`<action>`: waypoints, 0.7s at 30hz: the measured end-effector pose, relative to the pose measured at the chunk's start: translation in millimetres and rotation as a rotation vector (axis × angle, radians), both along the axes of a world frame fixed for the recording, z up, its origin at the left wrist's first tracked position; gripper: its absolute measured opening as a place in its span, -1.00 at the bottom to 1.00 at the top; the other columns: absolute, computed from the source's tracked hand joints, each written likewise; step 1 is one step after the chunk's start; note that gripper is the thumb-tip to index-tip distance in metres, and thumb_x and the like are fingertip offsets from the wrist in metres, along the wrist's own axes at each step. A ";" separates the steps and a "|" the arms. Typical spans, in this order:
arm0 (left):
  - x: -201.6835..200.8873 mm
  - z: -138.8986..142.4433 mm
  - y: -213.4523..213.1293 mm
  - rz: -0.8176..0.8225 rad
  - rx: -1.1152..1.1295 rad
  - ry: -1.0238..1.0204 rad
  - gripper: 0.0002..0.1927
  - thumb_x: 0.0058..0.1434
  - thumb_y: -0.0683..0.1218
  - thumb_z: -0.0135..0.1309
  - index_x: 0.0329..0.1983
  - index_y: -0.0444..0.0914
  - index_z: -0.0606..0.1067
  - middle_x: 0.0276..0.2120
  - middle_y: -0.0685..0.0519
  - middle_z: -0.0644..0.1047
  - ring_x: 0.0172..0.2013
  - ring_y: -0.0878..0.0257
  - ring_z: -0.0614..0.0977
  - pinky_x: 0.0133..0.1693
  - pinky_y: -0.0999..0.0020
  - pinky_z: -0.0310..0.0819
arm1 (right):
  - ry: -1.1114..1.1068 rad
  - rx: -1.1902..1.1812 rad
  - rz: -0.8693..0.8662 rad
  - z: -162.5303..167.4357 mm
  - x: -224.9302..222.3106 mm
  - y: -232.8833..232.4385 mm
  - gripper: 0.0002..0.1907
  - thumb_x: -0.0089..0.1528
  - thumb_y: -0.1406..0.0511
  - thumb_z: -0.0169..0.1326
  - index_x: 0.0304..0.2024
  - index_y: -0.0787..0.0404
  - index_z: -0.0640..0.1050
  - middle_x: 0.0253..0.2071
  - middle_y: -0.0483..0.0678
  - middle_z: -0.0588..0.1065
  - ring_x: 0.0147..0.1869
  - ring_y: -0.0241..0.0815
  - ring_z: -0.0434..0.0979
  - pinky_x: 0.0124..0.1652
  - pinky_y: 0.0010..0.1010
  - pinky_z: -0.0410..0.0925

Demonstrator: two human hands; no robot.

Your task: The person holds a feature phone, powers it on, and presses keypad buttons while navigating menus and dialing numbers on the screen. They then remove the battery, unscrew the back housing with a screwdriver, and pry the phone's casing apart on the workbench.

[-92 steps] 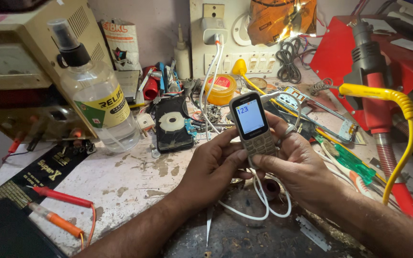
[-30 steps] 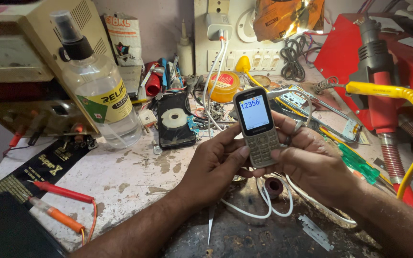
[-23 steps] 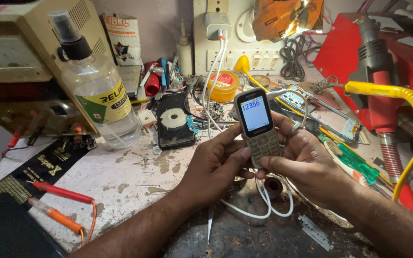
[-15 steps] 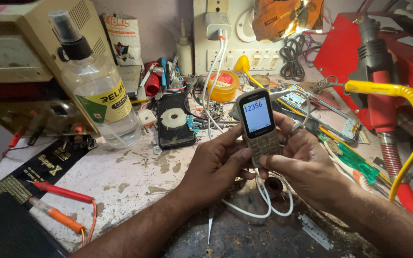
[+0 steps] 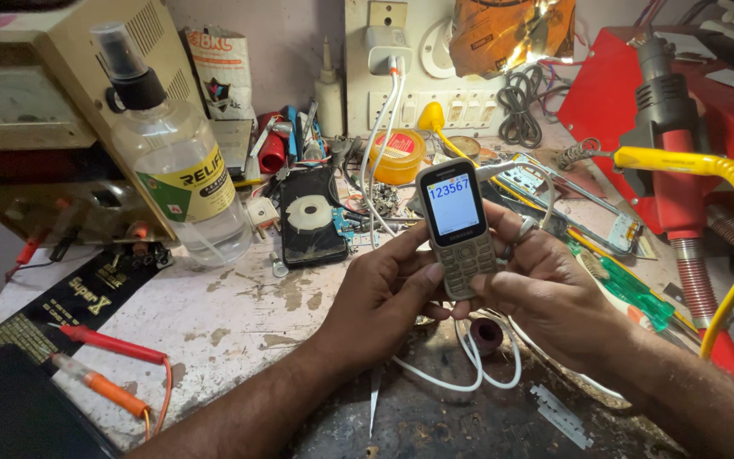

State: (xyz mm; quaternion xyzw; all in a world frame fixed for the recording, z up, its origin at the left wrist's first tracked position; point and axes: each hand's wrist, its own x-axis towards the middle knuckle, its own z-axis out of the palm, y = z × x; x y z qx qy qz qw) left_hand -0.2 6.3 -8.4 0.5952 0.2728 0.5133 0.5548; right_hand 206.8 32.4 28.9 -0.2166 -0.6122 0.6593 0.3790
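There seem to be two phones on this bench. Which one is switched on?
The grey keypad phone held upright in both hands: its screen glows. The black opened phone lies flat on the bench, unlit.

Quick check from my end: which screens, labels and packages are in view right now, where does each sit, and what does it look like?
Lit blue-white screen of the grey keypad phone: centre, held by left hand and right hand.
Yellow-green label on the clear spray bottle: left, beside the beige power supply.
White printed pouch: rear, against the wall.
Black mat with gold lettering: left front.
Round yellow tin: behind the phone.
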 end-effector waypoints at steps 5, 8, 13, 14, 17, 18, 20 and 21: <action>-0.6 -1.1 0.5 0.002 0.005 -0.014 -0.42 0.43 -0.21 -0.14 0.53 -0.27 0.15 0.02 -0.09 0.61 -0.12 0.28 0.68 -0.12 0.38 0.69 | -0.005 -0.026 0.008 0.8 1.8 -1.2 -0.24 0.23 0.54 -0.14 0.51 0.21 0.15 0.22 0.04 0.45 0.15 -0.14 0.53 0.09 -0.05 0.49; -0.8 -1.6 0.9 0.011 0.029 0.010 -0.42 0.45 -0.21 -0.14 0.53 -0.28 0.16 -0.03 -0.09 0.61 -0.15 0.29 0.66 -0.15 0.39 0.67 | 0.077 -0.062 0.108 6.0 6.9 0.2 -0.25 0.24 0.52 -0.19 0.52 0.25 0.13 0.30 0.08 0.40 0.24 -0.08 0.50 0.15 0.04 0.46; 0.2 -0.9 1.1 -0.001 0.006 0.006 -0.45 0.45 -0.19 -0.17 0.51 -0.28 0.18 -0.02 -0.06 0.62 -0.12 0.32 0.67 -0.13 0.42 0.68 | 0.111 -0.080 0.176 8.1 9.2 2.5 -0.27 0.27 0.51 -0.20 0.52 0.31 0.12 0.32 0.12 0.38 0.29 0.00 0.48 0.19 0.12 0.42; 0.2 -0.6 0.9 -0.004 0.002 -0.001 -0.45 0.45 -0.20 -0.17 0.51 -0.29 0.18 -0.03 -0.06 0.61 -0.12 0.32 0.67 -0.13 0.42 0.68 | 0.112 -0.089 0.176 8.2 9.1 2.7 -0.27 0.26 0.51 -0.20 0.52 0.30 0.11 0.32 0.11 0.38 0.28 -0.01 0.48 0.19 0.13 0.42; 0.4 0.1 0.4 -0.004 -0.001 0.003 -0.45 0.45 -0.20 -0.18 0.51 -0.28 0.18 -0.02 -0.07 0.61 -0.12 0.31 0.66 -0.13 0.41 0.66 | 0.106 -0.097 0.168 7.7 9.0 2.8 -0.26 0.25 0.52 -0.20 0.52 0.28 0.11 0.31 0.11 0.38 0.28 -0.01 0.48 0.19 0.14 0.43; 0.7 0.3 0.4 -0.003 -0.001 0.007 -0.45 0.45 -0.20 -0.18 0.51 -0.28 0.17 -0.01 -0.08 0.61 -0.12 0.31 0.66 -0.14 0.41 0.66 | 0.101 -0.096 0.162 7.6 9.2 2.8 -0.26 0.25 0.52 -0.21 0.53 0.28 0.11 0.30 0.10 0.38 0.28 -0.01 0.48 0.19 0.14 0.43; 0.8 0.4 -0.1 -0.015 0.005 -0.014 -0.46 0.46 -0.20 -0.18 0.50 -0.30 0.18 0.01 -0.09 0.61 -0.07 0.30 0.66 -0.09 0.40 0.67 | 0.085 -0.075 0.152 6.7 9.1 2.8 -0.24 0.23 0.52 -0.22 0.53 0.28 0.11 0.30 0.12 0.39 0.28 0.00 0.48 0.19 0.13 0.44; 0.6 0.4 -0.4 -0.020 0.008 -0.023 -0.47 0.46 -0.21 -0.18 0.50 -0.32 0.19 0.02 -0.09 0.60 -0.04 0.29 0.66 -0.07 0.39 0.67 | 0.078 -0.064 0.148 5.8 8.8 2.9 -0.24 0.22 0.53 -0.23 0.53 0.28 0.11 0.29 0.13 0.39 0.28 0.00 0.48 0.19 0.13 0.44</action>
